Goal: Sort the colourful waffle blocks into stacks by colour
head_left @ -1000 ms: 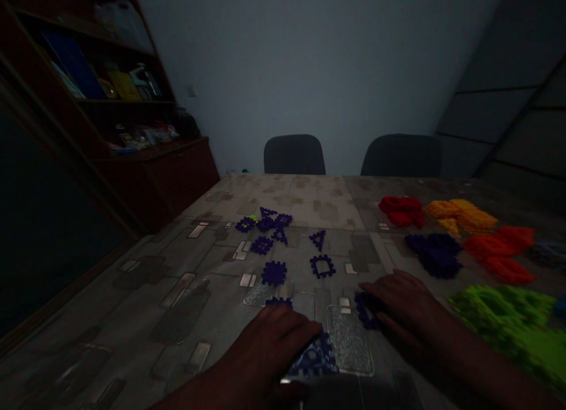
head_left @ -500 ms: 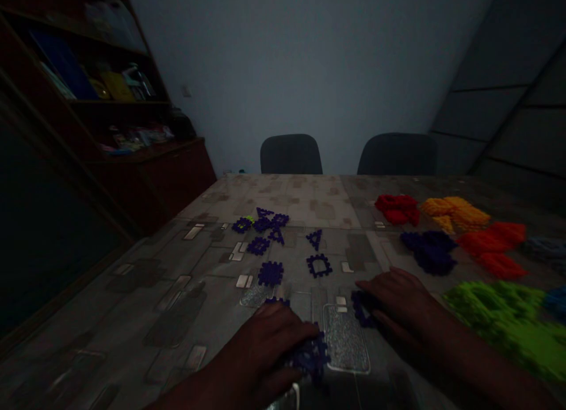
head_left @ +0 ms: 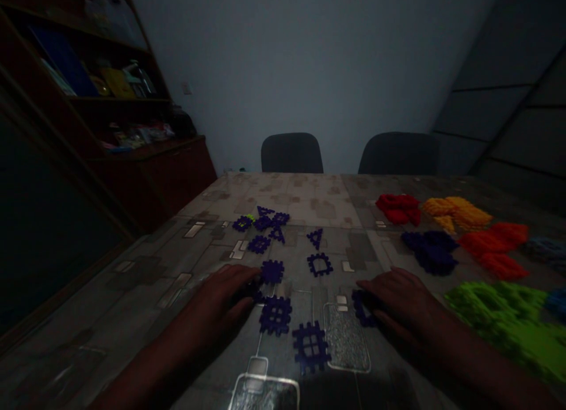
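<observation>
My left hand [head_left: 227,289] is closed at the left of the loose pieces, fingertips on a dark purple toothed piece [head_left: 255,294] that they mostly cover. Just beyond it lies a solid purple square tile [head_left: 272,272]; nearer me are a windowed square tile [head_left: 275,314] and another windowed tile [head_left: 312,346]. To the right, my right hand [head_left: 398,292] pinches the edge of a purple open square frame piece [head_left: 363,308] on the table. A similar square frame [head_left: 319,264] and a purple triangle [head_left: 315,238] lie ahead, between the hands.
Farther left sits a cluster of purple tiles [head_left: 262,222] with a bit of green. Piles of red [head_left: 398,208], yellow [head_left: 455,212], purple [head_left: 428,251], orange [head_left: 495,248] and lime green [head_left: 499,315] pieces line the right. Two chairs [head_left: 292,153] stand behind the patterned table.
My left hand has let go of the near windowed tile and moved left and away from me to another purple piece. My right hand stays at its frame piece.
</observation>
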{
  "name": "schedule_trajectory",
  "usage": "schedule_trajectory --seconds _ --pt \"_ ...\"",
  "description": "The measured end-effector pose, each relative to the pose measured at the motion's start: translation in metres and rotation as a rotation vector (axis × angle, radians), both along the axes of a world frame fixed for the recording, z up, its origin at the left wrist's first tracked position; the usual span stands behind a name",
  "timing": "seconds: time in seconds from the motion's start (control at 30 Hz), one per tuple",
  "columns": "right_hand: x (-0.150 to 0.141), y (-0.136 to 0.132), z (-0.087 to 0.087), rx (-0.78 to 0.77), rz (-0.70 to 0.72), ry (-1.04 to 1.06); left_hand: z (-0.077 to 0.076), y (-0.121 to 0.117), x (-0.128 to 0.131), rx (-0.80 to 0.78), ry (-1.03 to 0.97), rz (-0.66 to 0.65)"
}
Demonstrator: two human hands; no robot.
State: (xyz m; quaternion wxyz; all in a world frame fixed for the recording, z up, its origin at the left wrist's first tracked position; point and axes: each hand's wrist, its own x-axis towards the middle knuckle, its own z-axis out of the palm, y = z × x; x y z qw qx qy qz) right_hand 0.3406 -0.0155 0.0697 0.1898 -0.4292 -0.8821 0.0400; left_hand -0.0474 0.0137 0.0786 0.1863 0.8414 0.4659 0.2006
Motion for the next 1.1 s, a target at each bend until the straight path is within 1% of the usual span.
schedule_trajectory --seconds 0.07,0.1,0.2,0.3,0.37,0.43,0.47,0.53,0.63,0.67,0.7,0.73,0.8,0.87,0.97,1.03,1.1 --pt "-0.001 0.0 0.0 -0.013 0.001 0.003 0.002 -0.012 0.016 0.067 -0.022 -0.047" --pt "-0.001 0.001 0.0 -0.02 -0.002 0.009 0.003 -0.019 0.026 0.093 -0.02 -0.1" --pt "-0.001 0.001 -0.002 -0.029 -0.003 0.027 0.001 -0.035 0.059 0.073 0.096 -0.261" --pt "0.0 0.001 -0.004 -0.019 -0.005 0.015 -0.008 -0.04 0.088 0.077 0.262 -0.342" --pt "0.0 0.0 -0.003 -0.009 -0.016 0.005 -0.014 -0.038 0.099 0.1 0.329 -0.391" --pt "-0.001 -0.002 -0.002 -0.007 -0.022 0.003 -0.014 -0.035 0.103 0.102 0.352 -0.434" --pt "-0.002 -0.002 -0.001 -0.009 -0.025 0.006 -0.011 -0.034 0.102 0.085 0.347 -0.459" --pt "-0.003 -0.002 0.0 -0.028 -0.024 0.014 0.003 -0.034 0.098 0.017 0.303 -0.531" --pt "-0.001 -0.002 0.001 -0.049 -0.019 0.023 0.028 -0.037 0.087 -0.129 0.206 -0.662" --pt "0.0 -0.003 0.0 -0.053 -0.022 0.025 0.033 -0.038 0.084 -0.159 0.177 -0.678" --pt "0.001 -0.003 -0.001 -0.054 -0.029 0.028 0.036 -0.039 0.081 -0.166 0.151 -0.668" --pt "0.003 -0.004 -0.001 -0.056 -0.035 0.033 0.035 -0.04 0.079 -0.152 0.131 -0.636" --pt "0.005 -0.006 -0.003 -0.082 -0.045 0.037 0.023 -0.041 0.077 -0.074 0.119 -0.538" --pt "0.006 -0.008 -0.005 -0.13 -0.055 0.032 0.004 -0.042 0.077 0.023 0.144 -0.449" --pt "0.006 -0.009 -0.008 -0.181 -0.072 0.03 -0.022 -0.043 0.08 0.145 0.209 -0.395" --pt "0.006 -0.009 -0.011 -0.197 -0.088 0.027 -0.031 -0.044 0.082 0.189 0.244 -0.369" --pt "0.005 -0.009 -0.012 -0.211 -0.096 0.013 -0.034 -0.045 0.085 0.201 0.284 -0.319"
